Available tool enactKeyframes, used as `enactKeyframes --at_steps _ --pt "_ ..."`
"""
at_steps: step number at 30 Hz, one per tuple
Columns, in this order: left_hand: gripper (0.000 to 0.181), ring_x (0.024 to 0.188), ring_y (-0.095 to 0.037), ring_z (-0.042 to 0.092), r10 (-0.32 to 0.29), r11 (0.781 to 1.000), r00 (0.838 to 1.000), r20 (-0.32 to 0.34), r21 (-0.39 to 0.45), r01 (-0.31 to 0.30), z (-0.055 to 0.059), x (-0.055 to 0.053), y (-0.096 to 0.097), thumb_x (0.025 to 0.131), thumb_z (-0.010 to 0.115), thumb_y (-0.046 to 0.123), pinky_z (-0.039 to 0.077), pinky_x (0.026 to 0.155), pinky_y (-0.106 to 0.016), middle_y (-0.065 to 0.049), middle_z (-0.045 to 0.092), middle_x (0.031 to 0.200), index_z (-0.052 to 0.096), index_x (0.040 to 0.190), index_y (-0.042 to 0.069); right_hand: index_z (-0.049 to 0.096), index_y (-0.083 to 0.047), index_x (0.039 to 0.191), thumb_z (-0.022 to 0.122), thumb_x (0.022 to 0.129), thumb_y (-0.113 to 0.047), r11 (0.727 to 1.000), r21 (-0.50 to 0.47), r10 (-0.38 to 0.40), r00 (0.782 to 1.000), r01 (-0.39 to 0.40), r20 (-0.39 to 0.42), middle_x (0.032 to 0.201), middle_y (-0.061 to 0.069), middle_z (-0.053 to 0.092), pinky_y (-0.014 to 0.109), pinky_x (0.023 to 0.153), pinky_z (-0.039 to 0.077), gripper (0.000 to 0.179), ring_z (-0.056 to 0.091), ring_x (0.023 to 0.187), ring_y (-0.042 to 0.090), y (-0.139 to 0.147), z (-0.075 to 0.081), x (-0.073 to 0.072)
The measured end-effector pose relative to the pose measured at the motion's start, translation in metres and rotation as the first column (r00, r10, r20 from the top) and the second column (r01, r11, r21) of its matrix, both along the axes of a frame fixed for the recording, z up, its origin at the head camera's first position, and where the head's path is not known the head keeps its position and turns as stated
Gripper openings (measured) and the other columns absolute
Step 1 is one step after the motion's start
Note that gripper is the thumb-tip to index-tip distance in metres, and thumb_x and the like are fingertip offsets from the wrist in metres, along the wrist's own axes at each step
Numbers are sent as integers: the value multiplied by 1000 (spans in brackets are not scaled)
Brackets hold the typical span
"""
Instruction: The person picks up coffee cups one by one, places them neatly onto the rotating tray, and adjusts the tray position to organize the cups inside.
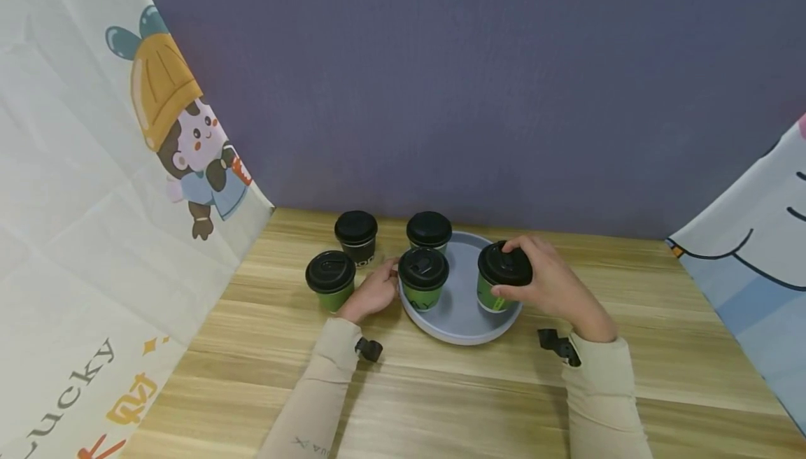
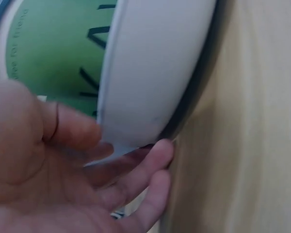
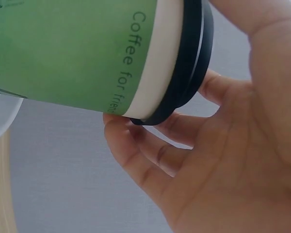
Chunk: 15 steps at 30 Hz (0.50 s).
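Note:
My right hand [image 1: 541,277] grips a green coffee cup [image 1: 490,298] from its right side, thumb and fingers around its black lid [image 3: 191,63]. That cup stands upright over the right part of a round grey tray [image 1: 462,329]. At the tray's left edge, my left hand [image 1: 376,290] holds the rim [image 2: 145,73], its thumb on top and its fingertips low on the outer wall. Close by that hand, a second green cup [image 1: 423,294] stands on the tray's left side. Behind it is a black-lidded cup [image 1: 429,229], partly hidden.
Left of the tray, a green cup [image 1: 331,291] and a dark cup [image 1: 357,242] stand on the wooden table [image 1: 478,403]. A grey-blue panel [image 1: 472,95] rises at the table's back edge. Printed cloths hang at the left [image 1: 75,165] and right [image 1: 743,270].

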State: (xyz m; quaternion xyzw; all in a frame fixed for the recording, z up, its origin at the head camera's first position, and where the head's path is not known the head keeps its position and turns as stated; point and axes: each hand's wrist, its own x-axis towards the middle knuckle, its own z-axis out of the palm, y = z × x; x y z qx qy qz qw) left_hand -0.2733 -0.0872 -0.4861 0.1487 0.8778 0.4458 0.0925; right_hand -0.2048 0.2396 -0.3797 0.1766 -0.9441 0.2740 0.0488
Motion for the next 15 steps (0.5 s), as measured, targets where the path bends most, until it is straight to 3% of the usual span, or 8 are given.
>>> enactKeyframes --at_steps 4,8,11,15 --pt "82 116 -26 61 -133 989 989 69 74 128 3 2 -4 90 52 -4 48 94 -34 -21 61 138 17 163 5 51 -13 135 85 80 -50 1000 4 -1 1000 1 9 148 20 48 68 105 39 75 39 139 47 0 0 0" --pt "105 124 -26 58 -248 963 957 150 142 228 5 5 -7 83 63 -6 47 97 -33 -22 49 150 -2 164 9 51 -13 134 86 80 -49 1000 11 6 1000 -7 8 147 20 49 68 106 39 74 40 138 46 0 0 -1" --pt "117 133 -29 52 -274 956 948 164 149 251 6 6 -8 83 75 3 44 108 -39 -21 35 161 -7 164 11 51 -13 134 86 80 -49 1000 15 12 1000 -12 12 147 20 50 68 106 38 73 39 139 47 -1 -1 -1" --pt "125 145 -29 40 -255 964 952 169 128 235 7 6 -8 83 86 22 33 120 -46 -19 18 169 -7 165 13 53 -13 132 87 80 -46 1000 10 28 1000 -28 9 145 20 51 68 106 38 71 40 138 47 -4 -1 -1"
